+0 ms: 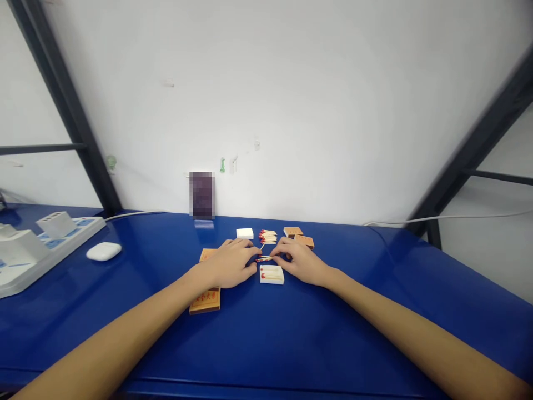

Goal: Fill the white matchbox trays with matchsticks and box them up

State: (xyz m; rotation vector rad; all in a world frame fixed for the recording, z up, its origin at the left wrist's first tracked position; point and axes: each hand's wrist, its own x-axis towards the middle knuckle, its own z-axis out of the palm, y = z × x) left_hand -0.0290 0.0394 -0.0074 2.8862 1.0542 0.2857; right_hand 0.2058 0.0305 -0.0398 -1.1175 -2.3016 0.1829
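Several red-tipped matches (263,259) lie between my two hands, heads toward the left. My right hand (303,262) pinches their plain ends with thumb and fingers. My left hand (235,264) is beside the heads, its thumb and index finger apart. One more match (262,248) slants by the left index fingertip. Just in front sits a white matchbox tray (272,281) with a few matches in it. Behind the fingers lies a pile of matches (268,237), heads left.
Orange matchboxes (205,301) lie under and beside my left forearm, and two more matchboxes (293,231) stand at back right. A white box (245,233) is behind my left hand. At left are a white earbud case (104,251) and a power strip (54,253).
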